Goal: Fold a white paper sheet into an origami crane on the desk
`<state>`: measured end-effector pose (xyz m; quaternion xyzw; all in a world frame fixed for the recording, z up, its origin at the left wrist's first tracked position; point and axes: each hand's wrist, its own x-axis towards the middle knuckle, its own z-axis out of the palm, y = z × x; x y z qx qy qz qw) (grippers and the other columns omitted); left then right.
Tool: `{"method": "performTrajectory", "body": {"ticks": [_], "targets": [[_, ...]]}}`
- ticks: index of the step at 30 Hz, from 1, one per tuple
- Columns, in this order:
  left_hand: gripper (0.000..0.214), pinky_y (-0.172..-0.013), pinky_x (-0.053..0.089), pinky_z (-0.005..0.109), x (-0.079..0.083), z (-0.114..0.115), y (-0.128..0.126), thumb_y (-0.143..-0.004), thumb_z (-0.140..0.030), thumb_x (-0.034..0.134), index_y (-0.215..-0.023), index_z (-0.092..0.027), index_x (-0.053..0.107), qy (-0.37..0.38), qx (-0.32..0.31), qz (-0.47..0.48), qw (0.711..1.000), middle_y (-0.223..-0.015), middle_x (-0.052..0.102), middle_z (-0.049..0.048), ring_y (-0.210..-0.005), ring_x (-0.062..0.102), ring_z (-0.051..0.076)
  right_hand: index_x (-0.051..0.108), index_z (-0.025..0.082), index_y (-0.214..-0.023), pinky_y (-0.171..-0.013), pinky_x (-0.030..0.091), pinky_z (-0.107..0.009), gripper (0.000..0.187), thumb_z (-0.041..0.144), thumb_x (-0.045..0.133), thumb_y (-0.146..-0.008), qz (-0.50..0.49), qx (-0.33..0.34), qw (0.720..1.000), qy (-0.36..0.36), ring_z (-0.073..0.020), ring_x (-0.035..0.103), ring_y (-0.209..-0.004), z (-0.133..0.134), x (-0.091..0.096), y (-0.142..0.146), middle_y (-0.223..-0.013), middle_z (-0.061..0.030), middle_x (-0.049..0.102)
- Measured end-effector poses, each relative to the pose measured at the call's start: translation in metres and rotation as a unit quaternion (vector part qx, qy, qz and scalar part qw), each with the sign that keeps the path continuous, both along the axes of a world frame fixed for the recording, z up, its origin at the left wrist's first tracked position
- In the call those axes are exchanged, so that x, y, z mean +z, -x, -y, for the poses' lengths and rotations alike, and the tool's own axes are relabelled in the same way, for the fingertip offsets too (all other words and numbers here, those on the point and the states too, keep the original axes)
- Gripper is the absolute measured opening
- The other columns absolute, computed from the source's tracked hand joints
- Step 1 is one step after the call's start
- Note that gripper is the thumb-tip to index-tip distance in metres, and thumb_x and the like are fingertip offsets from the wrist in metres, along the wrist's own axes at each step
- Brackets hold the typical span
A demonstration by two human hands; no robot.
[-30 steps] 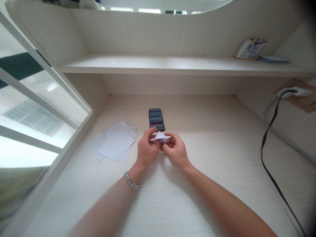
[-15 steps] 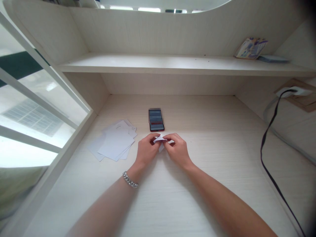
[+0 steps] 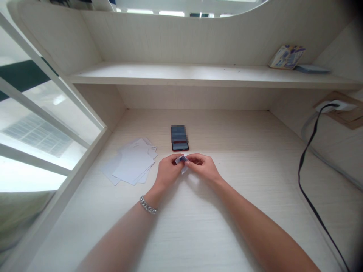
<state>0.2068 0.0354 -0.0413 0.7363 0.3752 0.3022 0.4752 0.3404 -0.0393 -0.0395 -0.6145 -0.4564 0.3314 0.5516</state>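
Between my two hands is a small folded piece of white paper, with part of it covered by fingers. My left hand pinches it from the left; a silver chain bracelet circles that wrist. From the right, my right hand is closed on the same paper, its thumb pressed on the fold. A phone with a dark, pixelated screen lies just beyond my hands. Left of them, a loose pile of white paper sheets rests on the desk.
The pale wooden desk has a shelf above its back edge, with a colourful box and a flat blue item on it. A black cable hangs from a wall socket at right. White railings border the left.
The fingers of my right hand have shifted slightly left over the paper, and its upper flap is turned differently, showing a darker shaded face. Phone and paper pile stay put.
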Motion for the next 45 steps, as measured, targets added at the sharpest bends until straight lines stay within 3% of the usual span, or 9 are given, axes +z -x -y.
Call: {"method": "performTrajectory", "body": {"ticks": [4, 8, 32, 40, 45], "targets": [[0.028, -0.050, 0.039, 0.021, 0.0073, -0.0012, 0.0005, -0.072, -0.036, 0.057, -0.084, -0.014, 0.069, 0.061, -0.019, 0.023, 0.998, -0.062, 0.062, 0.0017, -0.055, 0.053, 0.012, 0.069, 0.015, -0.089, -0.052, 0.043, -0.026, 0.030, 0.039, 0.061, -0.073, -0.085, 0.029, 0.996, 0.022, -0.0139, 0.055, -0.058, -0.0022, 0.0001, -0.0085, -0.069, -0.0051, 0.066], [0.028, -0.048, 0.036, 0.020, 0.0072, -0.0016, 0.0007, -0.072, -0.038, 0.058, -0.082, -0.014, 0.069, 0.083, -0.017, 0.025, 0.996, -0.061, 0.061, 0.0008, -0.053, 0.051, 0.011, 0.069, 0.016, -0.090, -0.051, 0.041, -0.024, 0.029, 0.037, 0.063, -0.071, -0.086, 0.050, 0.994, 0.035, -0.0110, 0.051, -0.054, -0.0026, 0.0003, -0.0107, -0.068, -0.0031, 0.065], [0.026, -0.053, 0.038, 0.020, 0.0035, -0.0026, 0.0044, -0.072, -0.034, 0.054, -0.075, -0.013, 0.068, 0.024, -0.055, -0.030, 0.998, -0.065, 0.063, 0.0014, -0.061, 0.053, 0.013, 0.066, 0.016, -0.103, -0.060, 0.044, -0.028, 0.041, 0.031, 0.070, -0.066, -0.079, 0.108, 0.990, 0.034, -0.0145, 0.056, -0.064, -0.0009, -0.0006, -0.0098, -0.074, -0.0044, 0.066], [0.026, -0.049, 0.035, 0.019, 0.0065, -0.0035, 0.0047, -0.073, -0.034, 0.053, -0.076, -0.014, 0.069, 0.028, -0.072, -0.030, 0.997, -0.060, 0.060, -0.0001, -0.056, 0.050, 0.012, 0.067, 0.017, -0.100, -0.062, 0.045, -0.028, 0.032, 0.034, 0.064, -0.072, 0.004, 0.048, 0.999, 0.013, -0.0149, 0.057, -0.066, 0.0012, -0.0005, -0.0031, -0.074, -0.0036, 0.066], [0.027, -0.053, 0.038, 0.021, 0.0053, -0.0035, 0.0037, -0.071, -0.034, 0.056, -0.080, -0.012, 0.069, 0.045, -0.076, -0.019, 0.996, -0.068, 0.065, 0.0025, -0.060, 0.053, 0.013, 0.068, 0.018, -0.100, -0.063, 0.045, -0.028, 0.032, 0.035, 0.064, -0.073, 0.010, 0.041, 0.999, 0.006, -0.0156, 0.058, -0.068, 0.0011, -0.0027, -0.0026, -0.077, -0.0049, 0.067]]}}
